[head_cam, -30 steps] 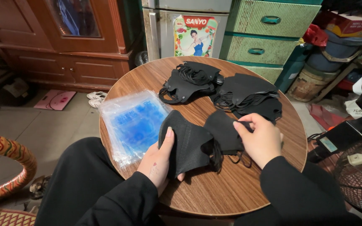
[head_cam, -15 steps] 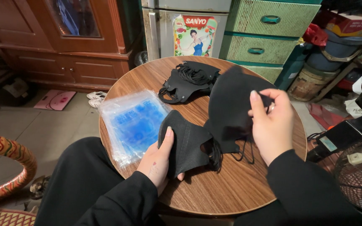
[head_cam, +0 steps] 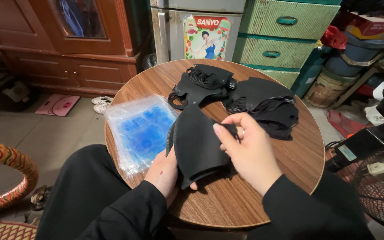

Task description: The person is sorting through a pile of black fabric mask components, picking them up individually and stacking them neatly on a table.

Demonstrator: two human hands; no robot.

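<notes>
Your L hand (head_cam: 167,171) cups under the mask stack (head_cam: 198,146) at table (head_cam: 245,200) near edge, steadying it. R hand (head_cam: 250,149) pinches top mask's edge, fingers closed, aligning it. Bags (head_cam: 141,131) wait at left edge; spare masks (head_cam: 263,104) far side.

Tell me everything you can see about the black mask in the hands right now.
The black mask is a soft, matte, fabric-like piece with a curved centre seam, folded flat and held tilted above the round wooden table. The left hand supports it from below; the right hand pinches its right edge. Another black layer shows behind its left edge. Its ear loops are hidden.
</notes>
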